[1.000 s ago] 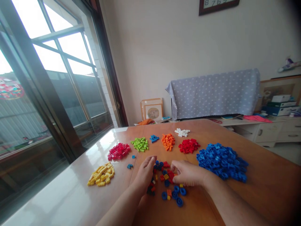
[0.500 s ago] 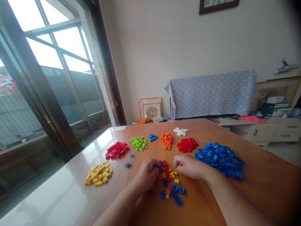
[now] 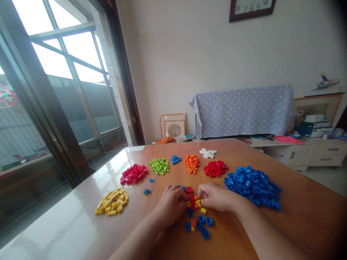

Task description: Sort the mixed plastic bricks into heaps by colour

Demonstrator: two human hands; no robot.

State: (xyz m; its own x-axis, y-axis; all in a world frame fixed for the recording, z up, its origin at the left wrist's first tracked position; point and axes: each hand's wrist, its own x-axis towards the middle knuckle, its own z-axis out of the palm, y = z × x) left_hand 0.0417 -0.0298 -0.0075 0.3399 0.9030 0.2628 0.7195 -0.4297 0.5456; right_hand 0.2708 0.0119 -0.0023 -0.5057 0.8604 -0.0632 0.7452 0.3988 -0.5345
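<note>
A small mixed pile of bricks (image 3: 194, 207) in red, blue, yellow and orange lies on the wooden table (image 3: 298, 216) in front of me. My left hand (image 3: 170, 204) rests on its left side with the fingers curled down onto the bricks. My right hand (image 3: 217, 196) is on the pile's right side, fingers pinched together over small pieces; what they hold is too small to name. Several blue round pieces (image 3: 200, 225) lie just below the hands.
Sorted heaps ring the pile: yellow (image 3: 112, 205), dark pink (image 3: 133, 174), green (image 3: 159, 165), small blue (image 3: 175, 159), orange (image 3: 192, 163), white (image 3: 208, 153), red (image 3: 215, 168) and a large blue heap (image 3: 253, 186). A window is at the left, a covered cabinet behind.
Both hands closed in over the mixed pile: the left hand's fingers curled from flat to bent, and the right hand lifted, then came back down pinched at the pile.
</note>
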